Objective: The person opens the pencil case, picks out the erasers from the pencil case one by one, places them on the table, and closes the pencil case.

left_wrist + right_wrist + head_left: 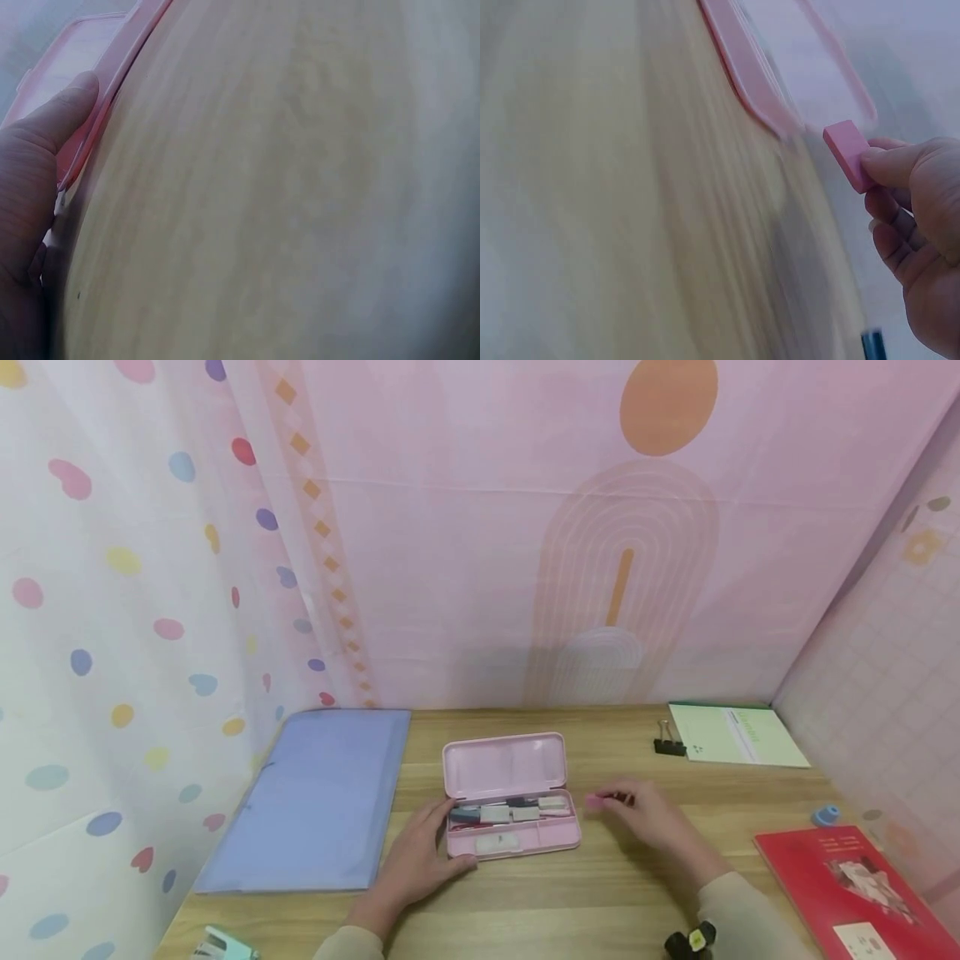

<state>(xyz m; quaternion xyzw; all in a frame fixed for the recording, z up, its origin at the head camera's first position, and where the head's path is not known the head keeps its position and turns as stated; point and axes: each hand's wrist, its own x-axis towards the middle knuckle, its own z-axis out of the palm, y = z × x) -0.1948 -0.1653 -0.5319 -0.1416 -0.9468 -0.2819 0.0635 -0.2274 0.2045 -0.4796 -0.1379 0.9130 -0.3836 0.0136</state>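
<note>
A pink pencil case lies with its lid up in the middle of the wooden table. Pens and several pale blocks fill its rear compartment, and a whitish rectangular piece lies in the front one. My left hand holds the case by its left end, fingers at the side and thumb along the front edge; the left wrist view shows that thumb against the pink wall. Just right of the case, my right hand pinches a pink eraser between thumb and fingers.
A blue folder lies at the left, with a mint stapler at the near left edge. Toward the right are a red booklet, a small blue object, a black binder clip and a pale green notebook.
</note>
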